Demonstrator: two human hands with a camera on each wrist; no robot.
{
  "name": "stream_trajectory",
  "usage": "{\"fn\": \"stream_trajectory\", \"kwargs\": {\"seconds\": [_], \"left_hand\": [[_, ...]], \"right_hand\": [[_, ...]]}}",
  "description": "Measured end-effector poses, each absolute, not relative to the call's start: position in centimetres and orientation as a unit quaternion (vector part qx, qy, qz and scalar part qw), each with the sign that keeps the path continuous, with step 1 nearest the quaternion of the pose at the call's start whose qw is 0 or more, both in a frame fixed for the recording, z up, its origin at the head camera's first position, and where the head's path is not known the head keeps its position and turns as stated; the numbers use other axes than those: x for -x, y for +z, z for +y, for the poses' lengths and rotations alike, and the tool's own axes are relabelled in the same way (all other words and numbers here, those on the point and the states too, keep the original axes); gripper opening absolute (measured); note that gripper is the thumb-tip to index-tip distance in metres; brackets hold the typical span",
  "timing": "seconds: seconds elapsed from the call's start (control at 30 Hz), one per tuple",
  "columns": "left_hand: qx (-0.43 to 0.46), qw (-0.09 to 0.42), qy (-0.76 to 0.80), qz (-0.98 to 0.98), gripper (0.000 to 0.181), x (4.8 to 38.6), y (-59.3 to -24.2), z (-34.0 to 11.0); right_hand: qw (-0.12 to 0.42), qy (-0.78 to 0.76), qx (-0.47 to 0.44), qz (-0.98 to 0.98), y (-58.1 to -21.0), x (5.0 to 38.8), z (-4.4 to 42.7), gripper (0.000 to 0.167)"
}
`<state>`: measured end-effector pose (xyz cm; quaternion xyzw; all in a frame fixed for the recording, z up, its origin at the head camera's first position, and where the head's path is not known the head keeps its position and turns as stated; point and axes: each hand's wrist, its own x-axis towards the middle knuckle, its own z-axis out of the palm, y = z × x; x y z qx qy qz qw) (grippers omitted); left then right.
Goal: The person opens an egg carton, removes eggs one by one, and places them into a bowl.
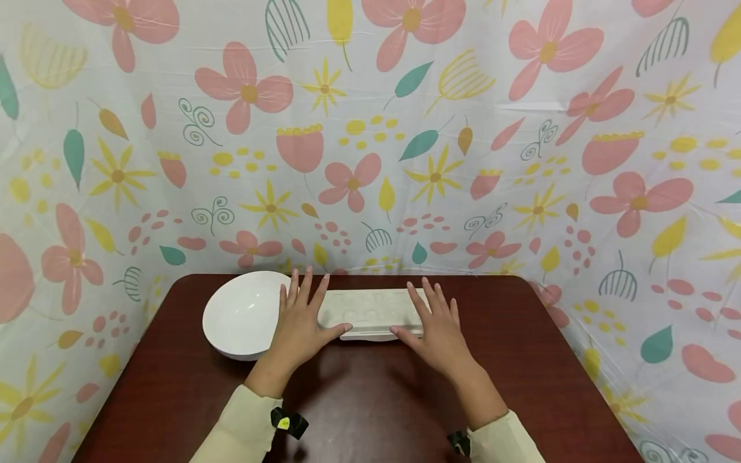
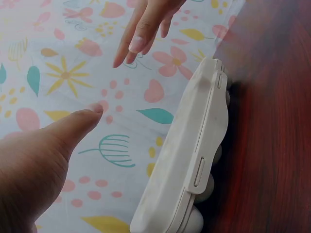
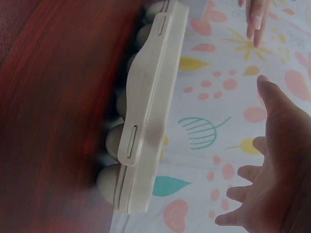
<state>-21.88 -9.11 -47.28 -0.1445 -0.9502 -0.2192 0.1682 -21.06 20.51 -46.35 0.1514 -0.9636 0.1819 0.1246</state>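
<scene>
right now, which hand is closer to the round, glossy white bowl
Left. In the head view, the left hand overlaps the bowl at its right edge; the right hand is farther, by the right end of the long cream egg box.

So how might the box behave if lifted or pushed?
The box is probably stiff: its lid has straight, crisp long edges. It likely won't tip easily, lying long and low. The rounded shapes underneath look like eggs, so its load may be fragile.
</scene>
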Motion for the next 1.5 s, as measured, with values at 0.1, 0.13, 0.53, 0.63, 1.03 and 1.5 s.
{"fn": "stream_trajectory", "kwargs": {"seconds": [0.1,0.13,0.53,0.63,1.03,1.5], "left_hand": [[0.154,0.173,-0.222,-0.947,0.107,22.0,-47.3,-9.0],[0.156,0.173,-0.223,-0.946,0.107,22.1,-47.3,-9.0],[0.18,0.172,-0.229,-0.941,0.103,22.3,-47.4,-8.0],[0.179,0.152,-0.229,-0.945,0.1,22.3,-47.5,-7.8],[0.217,0.104,-0.204,-0.949,0.088,23.0,-48.8,-6.7],[0.213,0.07,-0.186,-0.956,0.08,23.1,-51.3,-4.7]], "right_hand": [[0.124,0.184,-0.155,-0.963,-46.2,21.2,20.6,0.095],[0.123,0.187,-0.157,-0.962,-46.2,21.3,20.7,0.096],[0.119,0.194,-0.161,-0.96,-46.7,21.8,21.0,0.096],[0.113,0.195,-0.166,-0.96,-46.9,22.0,20.9,0.095],[0.076,0.162,-0.194,-0.965,-48.6,23.1,20.2,0.089],[0.05,0.17,-0.208,-0.962,-50.9,23.5,20.0,0.082]]}}
